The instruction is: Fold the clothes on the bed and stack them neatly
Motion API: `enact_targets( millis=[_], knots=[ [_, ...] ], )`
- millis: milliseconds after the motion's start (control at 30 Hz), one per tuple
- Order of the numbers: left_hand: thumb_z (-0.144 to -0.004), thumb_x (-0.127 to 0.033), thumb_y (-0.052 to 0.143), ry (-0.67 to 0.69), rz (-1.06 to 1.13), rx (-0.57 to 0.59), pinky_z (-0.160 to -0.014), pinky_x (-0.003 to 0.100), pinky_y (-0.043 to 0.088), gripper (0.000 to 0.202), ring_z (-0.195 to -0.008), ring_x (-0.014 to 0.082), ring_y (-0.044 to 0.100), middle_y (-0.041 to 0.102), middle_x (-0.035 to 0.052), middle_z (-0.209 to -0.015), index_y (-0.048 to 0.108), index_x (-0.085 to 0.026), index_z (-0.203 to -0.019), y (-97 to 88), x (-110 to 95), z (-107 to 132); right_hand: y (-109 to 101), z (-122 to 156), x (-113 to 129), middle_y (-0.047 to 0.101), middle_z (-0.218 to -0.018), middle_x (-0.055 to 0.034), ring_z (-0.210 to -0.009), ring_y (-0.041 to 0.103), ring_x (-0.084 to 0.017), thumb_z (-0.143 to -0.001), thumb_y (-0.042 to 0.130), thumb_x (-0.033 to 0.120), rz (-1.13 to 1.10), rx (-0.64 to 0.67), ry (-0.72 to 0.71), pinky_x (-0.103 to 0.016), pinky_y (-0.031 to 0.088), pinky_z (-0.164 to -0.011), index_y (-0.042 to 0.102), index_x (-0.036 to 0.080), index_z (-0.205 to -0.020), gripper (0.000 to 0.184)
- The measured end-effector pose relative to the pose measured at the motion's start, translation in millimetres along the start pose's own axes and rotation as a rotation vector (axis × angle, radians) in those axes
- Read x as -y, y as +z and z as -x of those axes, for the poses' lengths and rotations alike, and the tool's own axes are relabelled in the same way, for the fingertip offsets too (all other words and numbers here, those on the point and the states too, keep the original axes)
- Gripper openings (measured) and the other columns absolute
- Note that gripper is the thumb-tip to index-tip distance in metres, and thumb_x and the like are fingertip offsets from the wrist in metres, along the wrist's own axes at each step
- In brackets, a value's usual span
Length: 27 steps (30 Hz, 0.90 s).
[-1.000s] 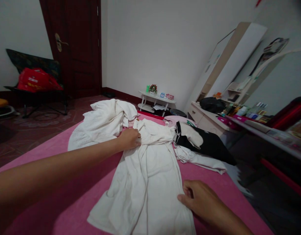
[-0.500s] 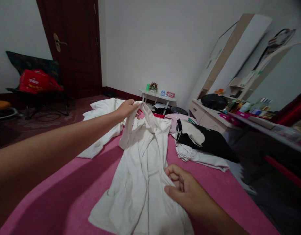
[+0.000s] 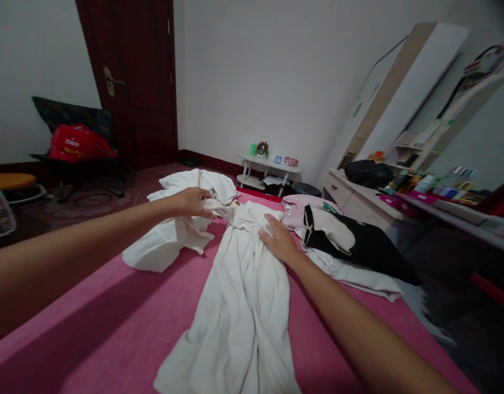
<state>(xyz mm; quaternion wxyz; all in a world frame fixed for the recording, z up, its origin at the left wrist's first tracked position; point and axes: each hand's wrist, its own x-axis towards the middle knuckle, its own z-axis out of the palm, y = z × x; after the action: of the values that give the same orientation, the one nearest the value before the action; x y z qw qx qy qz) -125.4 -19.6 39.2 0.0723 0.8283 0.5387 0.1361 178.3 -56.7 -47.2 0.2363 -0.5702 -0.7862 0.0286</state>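
Note:
A long white garment [image 3: 247, 295] lies stretched toward me on the pink bedding [image 3: 128, 323], its body falling in lengthwise folds. At its far left corner my left hand [image 3: 193, 202] is closed on a narrow white part, like a sleeve, pulled out to the left. My right hand [image 3: 281, 241] rests on the garment's upper right side, fingers extended and thumb apart. Another crumpled white garment [image 3: 153, 254] lies beneath and beyond my left forearm.
Right of the garment lie a black cloth item with a pale patch [image 3: 370, 246], a folded white cloth [image 3: 358, 276] and a pink garment [image 3: 295, 210]. Farther off are a small white table [image 3: 252, 158], a chair with a red bag [image 3: 77, 143] and a cluttered dresser [image 3: 337, 186].
My left hand has lowered the raised white part and drawn it left. My right hand has moved from the garment's lower right edge up to its far end. The view has shifted slightly.

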Motion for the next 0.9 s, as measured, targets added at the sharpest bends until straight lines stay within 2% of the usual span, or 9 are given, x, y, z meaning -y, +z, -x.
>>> enact_targets(
  millis=[100,167,300,400,467,567,700,767,900],
  knots=[
    [-0.06,-0.026,0.06,0.06,-0.2,0.051,-0.071,0.024,0.043,0.056,-0.087,0.0219,0.062,0.068,0.0069,-0.103,0.061,-0.02,-0.115,-2.2,-0.2,8.0,22.4,-11.4,0.4,0.02,-0.156,-0.0087,-0.143,0.016,-0.029,-0.092,0.028,0.06,0.084,0.239,0.068,-0.054,0.015,-0.112,0.025,0.019,-0.148,0.071],
    [-0.059,-0.02,0.055,0.049,-0.251,0.045,-0.071,0.025,0.043,0.054,-0.086,0.0217,0.062,0.068,0.0061,-0.102,0.063,-0.022,-0.113,-8.4,2.6,14.0,31.0,-12.3,0.6,0.015,-0.157,-0.0069,-0.144,0.01,-0.03,-0.091,0.018,0.067,0.119,0.295,0.108,-0.057,0.011,-0.112,0.022,0.02,-0.149,0.075],
    [-0.058,-0.02,0.053,-0.05,-0.149,0.12,-0.067,0.023,0.043,0.038,-0.078,0.0205,0.061,0.07,0.0038,-0.086,0.07,-0.019,-0.092,-32.9,15.5,22.6,35.5,-9.2,-2.1,0.012,-0.158,-0.0058,-0.144,0.009,-0.028,-0.09,0.012,0.068,0.158,0.281,0.11,-0.053,0.011,-0.113,0.02,0.023,-0.15,0.076],
    [-0.059,-0.026,0.057,-0.238,0.097,0.234,-0.058,0.022,0.042,0.021,-0.064,0.018,0.058,0.067,0.0027,-0.069,0.07,-0.017,-0.073,-52.5,24.2,31.1,35.1,-7.0,-3.0,0.012,-0.158,-0.0058,-0.144,0.009,-0.027,-0.09,0.011,0.067,0.185,0.273,0.117,-0.052,0.011,-0.113,0.019,0.024,-0.15,0.074],
    [-0.064,-0.026,0.055,-0.377,0.309,0.235,-0.057,0.022,0.041,0.018,-0.06,0.0155,0.055,0.065,0.0034,-0.067,0.067,-0.014,-0.071,-60.6,28.3,39.4,34.9,-6.3,-2.6,0.013,-0.158,-0.0057,-0.144,0.009,-0.027,-0.09,0.01,0.067,0.197,0.273,0.121,-0.052,0.011,-0.113,0.019,0.024,-0.15,0.074],
    [-0.071,-0.019,0.049,-0.494,0.497,0.191,-0.056,0.019,0.039,0.017,-0.058,0.0117,0.051,0.063,0.0021,-0.066,0.062,-0.011,-0.076,-62.4,35.7,52.0,34.7,-5.8,-2.0,0.013,-0.158,-0.005,-0.144,0.01,-0.027,-0.09,0.01,0.067,0.193,0.268,0.117,-0.052,0.012,-0.112,0.02,0.024,-0.15,0.074],
    [-0.067,-0.015,0.052,-0.488,0.38,0.265,-0.052,0.015,0.032,0.01,-0.055,0.0085,0.046,0.055,-0.0038,-0.055,0.06,-0.011,-0.072,-54.8,40.9,64.6,34.7,-5.5,-2.3,0.013,-0.158,-0.0053,-0.144,0.01,-0.027,-0.09,0.01,0.067,0.194,0.266,0.117,-0.051,0.012,-0.112,0.02,0.024,-0.15,0.074],
    [-0.067,-0.02,0.056,-0.442,0.299,0.199,-0.051,0.014,0.029,0.009,-0.055,0.0087,0.044,0.05,-0.005,-0.049,0.06,-0.012,-0.069,-53.2,35.3,70.8,34.8,-5.3,-2.4,0.013,-0.158,-0.0055,-0.144,0.009,-0.027,-0.091,0.011,0.066,0.199,0.264,0.118,-0.051,0.011,-0.113,0.02,0.023,-0.15,0.074],
    [-0.07,-0.035,0.058,-0.327,0.302,-0.039,-0.052,0.015,0.031,0.02,-0.055,0.0099,0.044,0.045,-0.0049,-0.046,0.062,-0.015,-0.07,-62.9,17.8,84.9,34.8,-4.7,-1.8,0.014,-0.158,-0.0052,-0.144,0.011,-0.027,-0.091,0.012,0.066,0.194,0.249,0.122,-0.051,0.012,-0.112,0.021,0.024,-0.149,0.072]
  ],
)
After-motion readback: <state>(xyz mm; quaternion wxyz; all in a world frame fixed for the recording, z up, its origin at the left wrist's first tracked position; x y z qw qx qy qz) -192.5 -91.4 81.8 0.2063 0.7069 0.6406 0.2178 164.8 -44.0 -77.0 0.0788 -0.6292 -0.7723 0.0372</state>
